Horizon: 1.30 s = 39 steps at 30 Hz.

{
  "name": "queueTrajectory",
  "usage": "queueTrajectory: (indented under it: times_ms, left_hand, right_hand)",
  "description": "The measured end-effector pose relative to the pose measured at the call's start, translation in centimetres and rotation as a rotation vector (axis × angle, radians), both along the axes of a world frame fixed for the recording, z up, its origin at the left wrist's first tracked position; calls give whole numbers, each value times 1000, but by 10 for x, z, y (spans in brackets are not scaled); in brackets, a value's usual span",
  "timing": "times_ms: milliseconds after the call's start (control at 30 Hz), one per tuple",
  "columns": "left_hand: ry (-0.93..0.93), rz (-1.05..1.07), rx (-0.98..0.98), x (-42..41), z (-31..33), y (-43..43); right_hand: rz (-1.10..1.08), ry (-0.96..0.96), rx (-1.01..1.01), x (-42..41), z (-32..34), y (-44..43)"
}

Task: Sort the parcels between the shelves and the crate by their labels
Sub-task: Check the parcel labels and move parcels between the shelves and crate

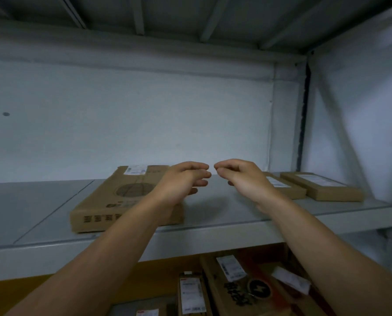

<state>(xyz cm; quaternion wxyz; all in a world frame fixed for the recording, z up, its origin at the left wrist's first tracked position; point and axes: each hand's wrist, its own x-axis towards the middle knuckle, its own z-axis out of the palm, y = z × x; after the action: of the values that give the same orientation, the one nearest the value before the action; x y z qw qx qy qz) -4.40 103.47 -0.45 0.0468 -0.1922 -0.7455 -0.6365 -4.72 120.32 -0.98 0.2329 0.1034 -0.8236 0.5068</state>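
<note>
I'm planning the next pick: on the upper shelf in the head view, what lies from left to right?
Large flat carton → left hand → right hand → slim box → second slim box, nearest the right wall.

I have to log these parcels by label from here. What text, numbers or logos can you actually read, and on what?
No text is readable.
Large flat box: white label and dark print, blurred.
Two narrow boxes: white labels, too small.
Lower parcels: labels blurred.
Lower carton: round lightning-bolt logo, characters illegible.
</note>
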Motion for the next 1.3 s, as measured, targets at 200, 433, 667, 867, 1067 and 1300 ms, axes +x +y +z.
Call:
queueTrajectory:
  times_ms: [200,433,667,867,1067,1300]
  left_hand:
    - [-32,-11,-29,-17,-1,83]
    - [-74,93,-150,-40,-12,156]
    - [-153,222,-208,-55,-19,192]
    - [-177,274,-263,-62,-22,206]
    - [-182,260,-269,-70,-24,204]
    - [-187,270,-258,-69,-20,180]
  right_hand:
    - [-107,8,14,-12,7,99]
    - [-391,-79,503,-41,10,197]
    - [-408,-153,776,-66,9,224]
    - [-353,-280,870,-89,-2,228]
    - [-292,-265,788,-93,-7,225]
    - [-223,-216,636,-84,-14,206]
